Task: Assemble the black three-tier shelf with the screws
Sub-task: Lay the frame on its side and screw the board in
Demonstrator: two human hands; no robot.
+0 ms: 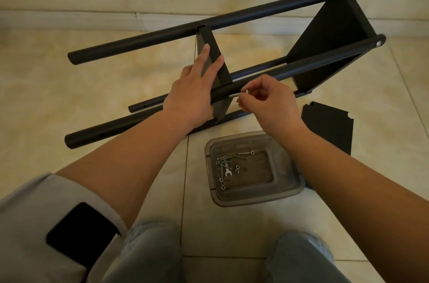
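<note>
The black shelf frame (255,13) lies on its side on the tiled floor, its round posts running left to right. One shelf panel (329,34) is fixed at the right end. My left hand (197,83) lies with straight fingers against the middle shelf panel (217,57), which stands between the posts. My right hand (267,99) pinches a silver screw (240,93) whose tip meets the near post (313,63) beside that panel.
A clear plastic tray (285,180) with several screws, nuts and a small wrench (227,172) sits on the floor in front of my knees. A loose black shelf panel (329,127) lies to the right. The wall and its skirting run behind the frame.
</note>
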